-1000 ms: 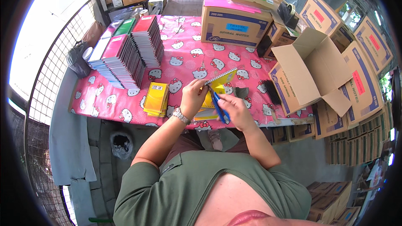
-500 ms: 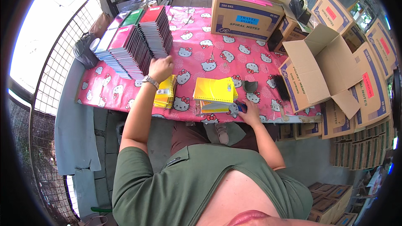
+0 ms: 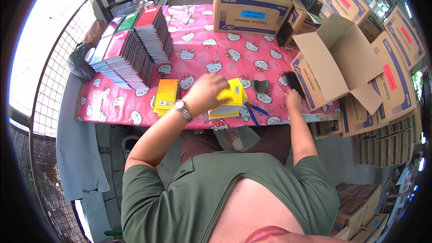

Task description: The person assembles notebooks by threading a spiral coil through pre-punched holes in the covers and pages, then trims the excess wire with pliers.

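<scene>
The left hand (image 3: pixel 204 93), a watch on its wrist, is laid with fingers curled over the left edge of a small stack of yellow notebooks (image 3: pixel 231 101) at the near edge of the table; the top notebook appears to be gripped, though the fingertips are blurred. The right hand (image 3: pixel 292 99) is rested at about three o'clock from that stack, its fingers closed on a dark brush-like tool (image 3: pixel 292 82); what the tool is cannot be told exactly. Blue-handled pliers (image 3: pixel 253 110) are seen lying just beside the stack at five o'clock, untouched, and a small dark bowl-shaped object (image 3: pixel 260 85) is set between the stack and the right hand.

At nine o'clock from the left hand, a pile of orange notebooks (image 3: pixel 165 96) is laid apart, which is judged to be finished work. Farther out at ten o'clock, tall leaning stacks of spiral notebooks (image 3: pixel 135 49) are kept on the pink patterned tablecloth (image 3: pixel 202 49); these seem a large share left to handle. At two o'clock an open empty carton (image 3: pixel 337 58) is held ready, nothing packed in it so far. A closed carton (image 3: pixel 252 11) is stood at twelve o'clock.
</scene>
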Tool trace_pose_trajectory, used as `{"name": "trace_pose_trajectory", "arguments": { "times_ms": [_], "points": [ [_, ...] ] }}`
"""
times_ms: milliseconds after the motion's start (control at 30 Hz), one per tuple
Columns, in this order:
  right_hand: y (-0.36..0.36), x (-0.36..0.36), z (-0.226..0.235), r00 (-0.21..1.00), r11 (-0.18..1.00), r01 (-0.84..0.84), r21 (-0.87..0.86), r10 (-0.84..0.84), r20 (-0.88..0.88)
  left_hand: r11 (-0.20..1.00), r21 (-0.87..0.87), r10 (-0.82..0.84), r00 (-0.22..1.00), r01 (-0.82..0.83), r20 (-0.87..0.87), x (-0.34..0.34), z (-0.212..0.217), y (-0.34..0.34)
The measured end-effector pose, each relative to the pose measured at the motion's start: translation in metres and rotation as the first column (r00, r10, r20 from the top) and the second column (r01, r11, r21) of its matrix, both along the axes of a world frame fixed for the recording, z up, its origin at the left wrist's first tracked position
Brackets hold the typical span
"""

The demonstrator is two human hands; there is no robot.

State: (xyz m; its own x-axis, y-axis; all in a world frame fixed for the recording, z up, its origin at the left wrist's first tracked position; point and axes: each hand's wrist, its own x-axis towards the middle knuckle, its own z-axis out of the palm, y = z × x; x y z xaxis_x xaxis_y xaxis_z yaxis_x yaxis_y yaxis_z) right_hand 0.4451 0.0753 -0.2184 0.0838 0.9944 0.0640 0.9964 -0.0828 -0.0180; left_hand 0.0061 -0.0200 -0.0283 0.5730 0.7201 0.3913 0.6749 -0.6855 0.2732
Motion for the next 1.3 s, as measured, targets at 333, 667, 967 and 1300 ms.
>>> {"name": "trace_pose_trajectory", "arguments": {
  "times_ms": [333, 667, 967, 1300],
  "points": [
    [-0.044, -0.098, 0.129, 0.579, 0.851, -0.253, 0.46, 0.514, -0.633, 0.942, -0.335, -0.085, 0.979, 0.019, -0.186, 0.019, 0.034, 0.002],
    [-0.09, -0.181, 0.193, 0.374, 0.728, -0.363, 0.582, 0.685, -0.625, 0.996, 0.035, 0.081, 0.996, -0.079, -0.039, 0.032, 0.019, 0.003],
    [-0.087, -0.171, 0.186, 0.228, 0.789, -0.491, 0.37, 0.526, -0.819, 0.993, 0.066, 0.098, 0.994, -0.095, -0.037, 0.035, 0.014, 0.003],
    [-0.101, -0.182, 0.223, 0.426, 0.762, -0.549, 0.344, 0.609, -0.669, 0.992, 0.075, 0.106, 0.992, -0.1, -0.067, 0.039, 0.019, -0.005]
  ]
}}
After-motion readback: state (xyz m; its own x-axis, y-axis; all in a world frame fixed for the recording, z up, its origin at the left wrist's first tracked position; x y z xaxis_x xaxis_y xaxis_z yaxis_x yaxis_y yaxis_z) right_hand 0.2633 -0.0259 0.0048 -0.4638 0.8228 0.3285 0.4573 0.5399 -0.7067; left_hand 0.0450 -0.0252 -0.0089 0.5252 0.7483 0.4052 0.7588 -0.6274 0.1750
